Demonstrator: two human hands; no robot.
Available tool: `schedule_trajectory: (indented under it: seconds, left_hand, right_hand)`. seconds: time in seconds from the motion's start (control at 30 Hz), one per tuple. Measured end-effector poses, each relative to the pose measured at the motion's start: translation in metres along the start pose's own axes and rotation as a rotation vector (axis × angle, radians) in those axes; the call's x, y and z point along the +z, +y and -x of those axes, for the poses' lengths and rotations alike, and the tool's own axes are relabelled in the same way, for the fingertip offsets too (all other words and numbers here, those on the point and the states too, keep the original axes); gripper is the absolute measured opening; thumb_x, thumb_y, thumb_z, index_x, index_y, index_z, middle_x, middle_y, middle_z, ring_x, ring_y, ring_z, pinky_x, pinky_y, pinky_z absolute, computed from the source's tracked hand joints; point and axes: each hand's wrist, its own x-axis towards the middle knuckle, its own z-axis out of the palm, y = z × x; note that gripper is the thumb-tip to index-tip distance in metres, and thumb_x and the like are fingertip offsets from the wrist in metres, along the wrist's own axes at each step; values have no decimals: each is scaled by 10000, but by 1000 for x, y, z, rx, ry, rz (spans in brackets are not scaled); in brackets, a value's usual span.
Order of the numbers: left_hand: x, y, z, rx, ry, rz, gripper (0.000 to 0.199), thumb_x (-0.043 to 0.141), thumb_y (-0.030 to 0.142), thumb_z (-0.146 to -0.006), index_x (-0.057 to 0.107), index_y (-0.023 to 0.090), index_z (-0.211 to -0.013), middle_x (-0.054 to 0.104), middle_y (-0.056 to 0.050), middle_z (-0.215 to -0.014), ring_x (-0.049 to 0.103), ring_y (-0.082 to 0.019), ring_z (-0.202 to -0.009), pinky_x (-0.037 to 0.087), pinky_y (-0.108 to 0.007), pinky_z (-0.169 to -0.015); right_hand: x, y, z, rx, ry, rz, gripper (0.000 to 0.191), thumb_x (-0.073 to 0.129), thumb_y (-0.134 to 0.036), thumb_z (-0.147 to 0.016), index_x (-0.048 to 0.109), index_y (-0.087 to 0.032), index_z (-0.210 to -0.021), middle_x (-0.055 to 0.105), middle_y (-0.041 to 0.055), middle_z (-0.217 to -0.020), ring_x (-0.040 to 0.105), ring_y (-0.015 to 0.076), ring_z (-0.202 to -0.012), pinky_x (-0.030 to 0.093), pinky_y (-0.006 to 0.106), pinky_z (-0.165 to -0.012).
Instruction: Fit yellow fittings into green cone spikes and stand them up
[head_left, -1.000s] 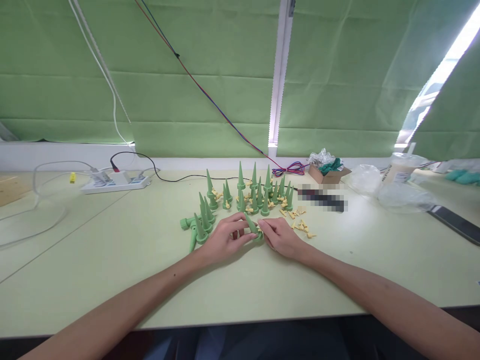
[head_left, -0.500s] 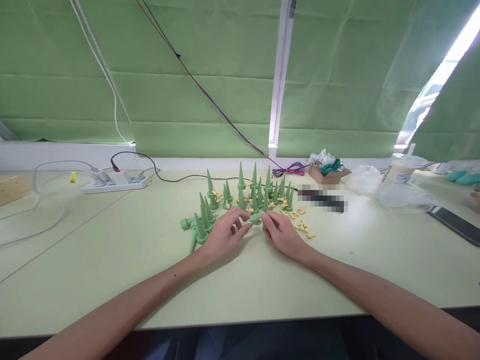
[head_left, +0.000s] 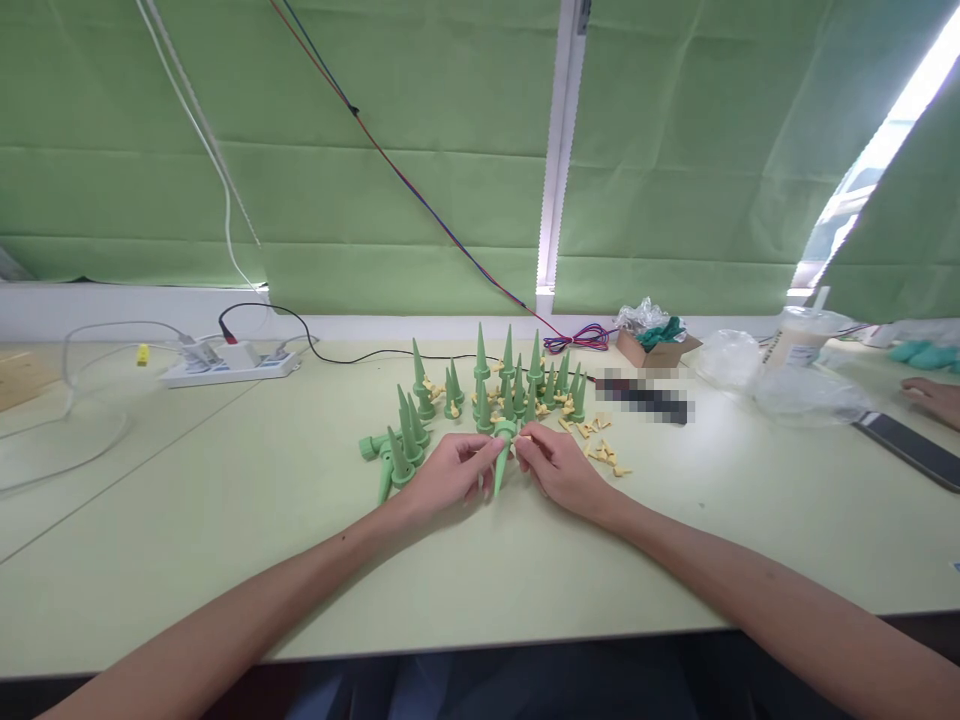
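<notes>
A green cone-shaped piece (head_left: 501, 465) points down toward me between my hands. My left hand (head_left: 459, 468) pinches it from the left, near its wide end. The fingertips of my right hand (head_left: 553, 462) are pressed together at its right side; whatever small part they hold is too hidden to make out. Several green cones (head_left: 481, 355) stand upright just beyond my hands, some with small yellow pieces on them. To the left, a few more green cones (head_left: 399, 465) stand or lie. Loose yellow pieces (head_left: 604, 453) lie right of my right hand.
A white power strip (head_left: 229, 370) with cables sits at the left. Toward the back right are a cardboard box (head_left: 654, 352), a pixelated dark object (head_left: 645, 397), plastic bags (head_left: 810, 396), a drink cup (head_left: 799, 340) and a phone (head_left: 911, 448). Another person's hand (head_left: 934, 398) rests at the right edge.
The held green piece has turned so its tip points down toward me. My left fingers have closed on it. The other person's hand has come further into view.
</notes>
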Motion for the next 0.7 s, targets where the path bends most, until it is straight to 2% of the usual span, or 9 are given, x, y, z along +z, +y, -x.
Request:
schedule_trajectory:
  seconds: [0.2, 0.57, 0.7]
  left_hand:
    - [-1, -3, -1, 23, -21, 61, 440, 546, 567, -890, 636, 152, -774, 516, 26, -552, 443, -88, -444, 355, -215, -432]
    - [-3, 2, 3, 127, 12, -69, 341, 587, 461, -895, 563, 168, -721, 465, 40, -565, 421, -88, -478, 349, -218, -457]
    - [-3, 4, 3, 178, 26, -100, 321, 602, 424, -890, 575, 161, -708, 487, 29, -641, 454, -86, -523, 380, -216, -492]
  right_hand:
    - [0, 3, 1, -38, -2, 0, 392, 387, -460, -1010, 504, -203, -738, 534, -22, -638, 469, 125, -583, 364, 252, -600]
    - [1, 4, 2, -45, -16, -47, 411, 371, -470, -1015, 468, -204, -717, 514, -25, -582, 465, 120, -536, 381, 260, -586]
    - [1, 5, 3, -29, -22, -75, 441, 362, -488, -1014, 451, -202, -690, 501, -26, -564, 441, 109, -498, 377, 254, -550]
